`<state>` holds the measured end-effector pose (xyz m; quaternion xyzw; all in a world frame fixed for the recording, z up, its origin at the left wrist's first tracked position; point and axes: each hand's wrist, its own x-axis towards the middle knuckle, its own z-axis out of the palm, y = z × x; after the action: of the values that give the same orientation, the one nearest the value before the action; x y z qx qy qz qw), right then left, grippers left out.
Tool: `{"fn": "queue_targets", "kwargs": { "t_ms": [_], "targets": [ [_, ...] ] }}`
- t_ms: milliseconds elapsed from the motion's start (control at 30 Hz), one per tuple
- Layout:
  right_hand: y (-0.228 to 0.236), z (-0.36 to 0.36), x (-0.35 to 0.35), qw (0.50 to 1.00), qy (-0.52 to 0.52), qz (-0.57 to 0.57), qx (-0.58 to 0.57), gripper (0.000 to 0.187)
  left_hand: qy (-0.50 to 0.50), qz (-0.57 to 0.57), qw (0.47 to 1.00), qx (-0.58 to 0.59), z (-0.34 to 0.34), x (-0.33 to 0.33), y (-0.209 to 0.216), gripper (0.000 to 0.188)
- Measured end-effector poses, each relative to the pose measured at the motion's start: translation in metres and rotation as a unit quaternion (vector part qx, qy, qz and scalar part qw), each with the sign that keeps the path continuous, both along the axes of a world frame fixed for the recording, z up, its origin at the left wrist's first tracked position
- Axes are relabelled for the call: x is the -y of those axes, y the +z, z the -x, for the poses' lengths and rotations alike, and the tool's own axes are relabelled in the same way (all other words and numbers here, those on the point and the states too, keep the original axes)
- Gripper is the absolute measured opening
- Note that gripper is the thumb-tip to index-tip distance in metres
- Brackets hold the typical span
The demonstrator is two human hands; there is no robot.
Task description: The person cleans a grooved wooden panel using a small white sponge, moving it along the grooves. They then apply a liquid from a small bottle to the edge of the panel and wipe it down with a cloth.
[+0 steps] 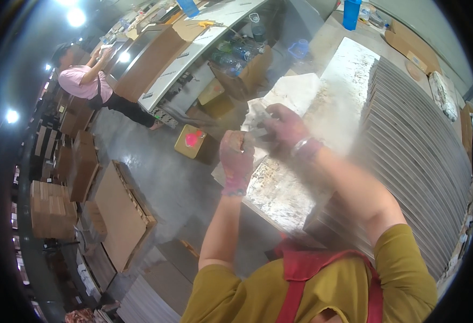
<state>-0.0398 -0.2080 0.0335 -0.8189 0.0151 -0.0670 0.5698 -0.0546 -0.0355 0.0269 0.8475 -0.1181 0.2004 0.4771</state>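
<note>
Between the gloved left grip and the gloved right grip, both curled inward, a small grey piece: too blurred to tell its pointing, long axis or which grip, if either, has hold. Just beyond, a crumpled white sheet; right of both, ridged grey-brown strips; farther ahead, a pale worktop; leftward, smooth grey floor.

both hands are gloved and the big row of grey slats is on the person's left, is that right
Not quite: the head view shows the row of grey slats on the person's right. The left hand and right hand are indeed gloved.
</note>
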Motion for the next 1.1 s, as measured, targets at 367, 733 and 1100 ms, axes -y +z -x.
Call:
{"fn": "queue_targets", "kwargs": {
  "t_ms": [367,733,1100],
  "targets": [
    [-0.042,0.036,0.03,0.747,0.068,-0.604,-0.268,0.03,0.025,0.388,0.902,-0.188,0.006,-0.017,-0.017,0.015],
    [-0.028,0.034,-0.004,0.711,0.027,-0.653,-0.26,0.038,-0.028,0.47,0.848,-0.244,0.034,0.016,-0.036,0.014],
    [-0.04,0.031,-0.013,0.693,0.003,-0.671,-0.264,0.033,0.009,0.101,0.986,-0.13,0.046,0.018,-0.066,0.018]
  ]
}}
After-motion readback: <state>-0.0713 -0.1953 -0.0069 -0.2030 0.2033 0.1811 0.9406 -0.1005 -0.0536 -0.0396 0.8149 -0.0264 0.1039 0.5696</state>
